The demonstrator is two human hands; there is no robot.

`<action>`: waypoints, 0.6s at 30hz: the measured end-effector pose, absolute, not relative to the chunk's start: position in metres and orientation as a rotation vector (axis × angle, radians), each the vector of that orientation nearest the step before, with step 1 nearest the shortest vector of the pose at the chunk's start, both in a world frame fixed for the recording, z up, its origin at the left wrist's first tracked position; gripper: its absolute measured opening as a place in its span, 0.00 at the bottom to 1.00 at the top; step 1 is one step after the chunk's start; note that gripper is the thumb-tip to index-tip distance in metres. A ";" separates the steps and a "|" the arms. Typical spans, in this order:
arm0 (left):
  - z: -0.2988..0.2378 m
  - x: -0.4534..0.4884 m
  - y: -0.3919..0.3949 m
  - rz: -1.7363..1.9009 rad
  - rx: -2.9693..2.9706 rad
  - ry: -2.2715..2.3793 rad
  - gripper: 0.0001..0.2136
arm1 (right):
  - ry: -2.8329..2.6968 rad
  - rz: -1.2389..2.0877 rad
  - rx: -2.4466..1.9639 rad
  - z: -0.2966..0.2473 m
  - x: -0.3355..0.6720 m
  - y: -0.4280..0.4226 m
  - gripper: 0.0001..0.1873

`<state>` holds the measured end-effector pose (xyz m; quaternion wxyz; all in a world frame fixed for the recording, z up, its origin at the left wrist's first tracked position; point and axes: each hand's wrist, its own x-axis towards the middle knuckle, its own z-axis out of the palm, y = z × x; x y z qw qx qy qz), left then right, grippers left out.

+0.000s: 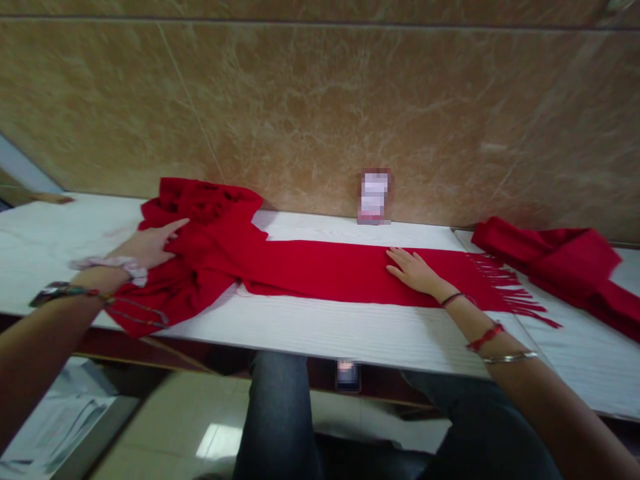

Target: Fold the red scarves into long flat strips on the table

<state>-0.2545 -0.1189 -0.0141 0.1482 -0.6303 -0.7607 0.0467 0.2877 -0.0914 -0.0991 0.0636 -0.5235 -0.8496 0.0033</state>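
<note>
Laid palm down with the right hand (415,273) on a red scarf (325,270), with fingers outstretched and thumb a little apart, pressing on the cloth rather than clasping it. Placed with the left hand (156,245) on a crumpled red heap (215,240) toward the left end of the white table (320,330), with index finger and thumb spread wide; touching the cloth, but hard to make out whether pinching any fold with the hidden fingers.

Stretched lengthwise along the table's middle, with the long axis running left to right, roughly parallel to the table's far edge. Pointing with the fringe (515,293) toward the table's right end, slanting slightly to the near edge and crossing the seam. Running leftward into the heap, bunched from the table's far edge to its near edge.

Lying toward the table's right end, just beyond the fringe: a folded red cloth (555,257), set obliquely. Rising behind the table's far edge: a brown marbled wall (310,107). Seen below the table's near edge, to the left: stacked papers (65,420).
</note>
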 end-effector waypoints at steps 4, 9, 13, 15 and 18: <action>0.002 -0.256 -0.127 0.014 -1.769 -2.105 0.22 | -2.558 0.009 -1.580 -0.101 0.289 -0.091 0.28; -0.001 -0.252 -0.132 -0.368 -1.877 -1.937 0.28 | -2.551 0.009 -1.596 -0.101 0.291 -0.090 0.29; -0.034 -0.257 -0.128 -0.126 -2.338 -1.953 0.49 | -2.540 0.000 -1.621 -0.101 0.293 -0.090 0.28; -0.040 -0.259 -0.127 -0.081 -2.370 -1.956 0.50 | -2.540 0.007 -1.629 -0.101 0.294 -0.091 0.28; -0.020 -0.260 -0.129 -0.068 -2.272 -1.897 0.40 | -2.535 0.005 -1.637 -0.100 0.293 -0.092 0.29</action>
